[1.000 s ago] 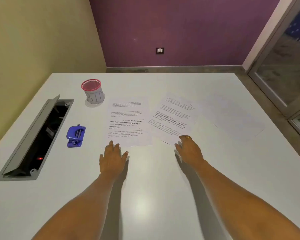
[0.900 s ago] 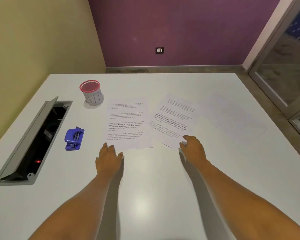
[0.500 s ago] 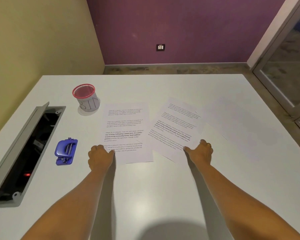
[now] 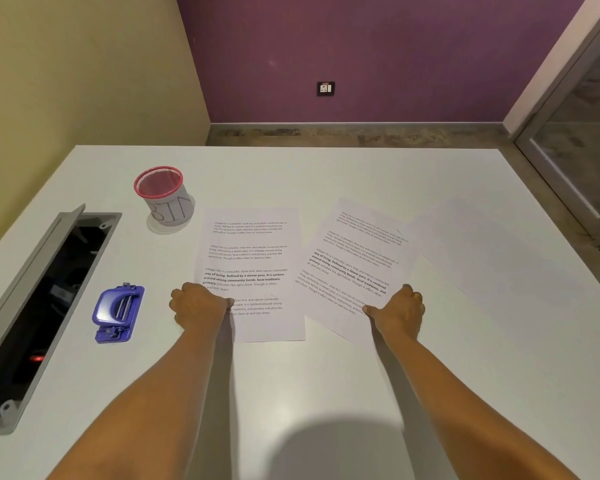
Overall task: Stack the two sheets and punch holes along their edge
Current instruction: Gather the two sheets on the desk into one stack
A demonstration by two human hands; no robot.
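1. Lying flat on the white table, two printed sheets sat side by side. Bare tabletop ran wide and open on the near side of both hands, out to the table's near edge.
2. Left hand: curled at the left edge of the left sheet, thumb over the paper and fingers bent at that edge. Whether the fingers had the paper pinched or only pressed on it could not be told.
3. Right hand: curled at the near right edge of the right sheet, thumb on the printed face. Whether the fingers were under the paper could not be told. A ring showed on one finger.
4. Left sheet: square to the table, four blocks of text, one partly in bold. It extended away from and to the right of the left hand.
5. Right sheet: turned clockwise, same text layout. Its near left corner met or slightly overlapped the left sheet's right edge; which one lay on top could not be told.
6. Hole punch: blue, left of the left hand, apart from it.
7. Mesh cup: red-rimmed, upright, beyond the left hand.
8. Cable hatch: open recess with grey lid raised, left of the punch.
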